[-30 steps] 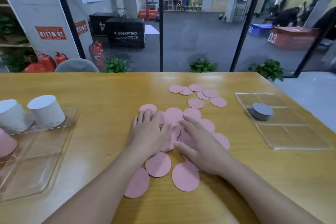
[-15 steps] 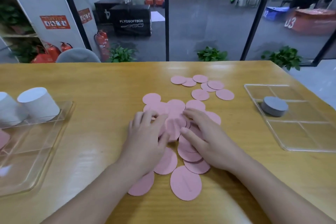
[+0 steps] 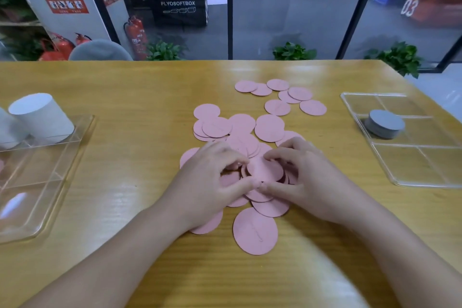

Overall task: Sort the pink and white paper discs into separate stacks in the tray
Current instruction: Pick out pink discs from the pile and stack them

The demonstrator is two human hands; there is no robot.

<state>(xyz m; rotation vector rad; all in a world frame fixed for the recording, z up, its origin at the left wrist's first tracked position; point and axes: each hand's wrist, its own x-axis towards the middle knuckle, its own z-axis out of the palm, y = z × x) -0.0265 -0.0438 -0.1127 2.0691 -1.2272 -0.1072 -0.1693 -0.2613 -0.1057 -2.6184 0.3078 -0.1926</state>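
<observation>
Two hands in the head view, both mine, working one small bunch of pink discs [image 3: 265, 170] at the middle of the table [image 3: 125, 97]. Left hand [image 3: 210, 182] has fingers curled over the bunch's left edge, thumb tip under its near edge; right hand [image 3: 307, 177] mirrors it, fingers curled over the top right, thumb meeting the left thumb. So both are pinching the same bunch, not open. How many discs are in the pinch: can't tell, edges overlap and blur. Seven loose discs in the far cluster [image 3: 277, 107], countable. Main pile [image 3: 240, 130] just beyond my fingers: roughly eight visible, overlapping, some under my hands, so no firm count. One big disc [image 3: 255, 231] nearest me, clear of the others; a few more half-hidden under my palms. Two trays: left tray [image 3: 60, 170], clear, cut off at the frame edge, holding two white stacks [image 3: 42, 115], one cropped; a pink sliver at the left edge, unclear what. Right tray [image 3: 425, 165], clear with compartments, holding one grey stack [image 3: 385, 124].
</observation>
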